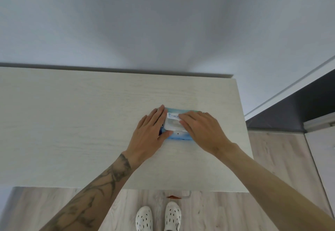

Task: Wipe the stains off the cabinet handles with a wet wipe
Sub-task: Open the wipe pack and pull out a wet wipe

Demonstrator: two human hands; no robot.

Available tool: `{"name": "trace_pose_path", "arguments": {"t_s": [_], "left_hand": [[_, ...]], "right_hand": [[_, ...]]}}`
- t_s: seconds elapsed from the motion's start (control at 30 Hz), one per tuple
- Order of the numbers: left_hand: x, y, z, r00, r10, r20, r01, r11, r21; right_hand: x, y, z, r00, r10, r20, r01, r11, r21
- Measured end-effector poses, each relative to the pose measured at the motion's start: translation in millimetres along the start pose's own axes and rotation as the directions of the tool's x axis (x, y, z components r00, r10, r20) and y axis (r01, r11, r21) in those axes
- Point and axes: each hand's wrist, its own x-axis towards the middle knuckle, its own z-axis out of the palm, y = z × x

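A blue pack of wet wipes (178, 136) with a white flip lid (173, 124) lies flat on the pale wooden cabinet top (81, 122). My left hand (151, 133) presses on the pack's left end, thumb along its near edge. My right hand (203, 131) covers the right part, its fingertips on the lid. The lid looks down or nearly down. Just below the cabinet's front edge a white handle (186, 195) sticks out, with a red-brown stain (173, 197) on it. No loose wipe is in view.
A white wall rises behind the cabinet. To the right are a dark panel (299, 107) with white trim and another pale unit (322, 151). Wood-look floor lies below, with the person's white perforated shoes (158, 217) close to the cabinet front.
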Motion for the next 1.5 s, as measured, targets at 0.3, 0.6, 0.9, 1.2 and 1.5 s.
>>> {"name": "trace_pose_path", "arguments": {"t_s": [0.3, 0.6, 0.9, 1.2, 1.5], "left_hand": [[8.7, 5.9, -8.6, 1.0, -0.009, 0.006, 0.009, 1.0, 0.008], [14.9, -3.6, -2.9, 0.998, 0.054, 0.038, -0.056, 0.997, 0.049], [14.9, -5.7, 0.0, 0.998, 0.05, 0.042, -0.053, 0.997, 0.05], [15.5, -0.7, -2.8, 0.999, 0.024, 0.041, -0.026, 0.998, 0.056], [15.0, 3.6, -7.5, 0.999, -0.002, 0.046, -0.001, 0.998, 0.056]], "right_hand": [[51.3, 29.7, -3.8, 0.935, 0.348, 0.063, -0.353, 0.906, 0.234], [17.3, 13.4, 7.8, 0.985, 0.17, -0.016, -0.16, 0.949, 0.272], [13.2, 9.4, 17.0, 0.993, 0.119, -0.004, -0.114, 0.961, 0.251], [10.9, -0.7, 13.2, 0.988, 0.13, -0.083, -0.104, 0.959, 0.264], [12.7, -13.9, -15.5, 0.954, 0.297, -0.053, -0.244, 0.862, 0.444]]}}
